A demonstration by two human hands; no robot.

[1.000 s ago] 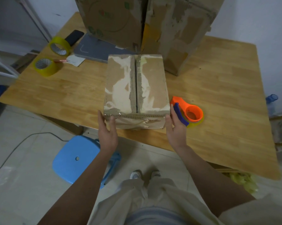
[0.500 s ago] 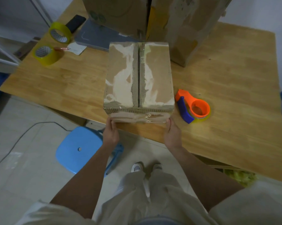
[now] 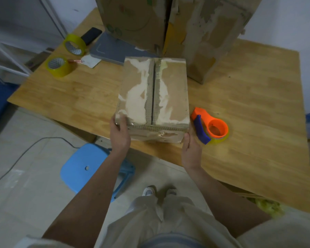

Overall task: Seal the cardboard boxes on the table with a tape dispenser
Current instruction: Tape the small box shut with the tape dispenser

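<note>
A small worn cardboard box (image 3: 172, 90) stands at the near edge of the wooden table (image 3: 258, 108), its two top flaps closed with a dark open seam down the middle. My left hand (image 3: 119, 133) grips its near left corner, thumb on the top flap. At the near right bottom corner my right hand (image 3: 191, 149) touches the box, fingers mostly straight. An orange tape dispenser (image 3: 211, 127) with a blue handle lies on the table just right of the box, untouched.
Two tall cardboard boxes (image 3: 204, 33) stand behind the small one. Two yellow tape rolls (image 3: 60, 66), a phone (image 3: 90, 35) and a grey laptop (image 3: 111, 50) sit at the far left. A blue stool (image 3: 90, 167) is under the table's near edge.
My left hand has risen from under the box's front to its near left top corner, with the thumb now on the flap. The right hand stays at the near right corner.
</note>
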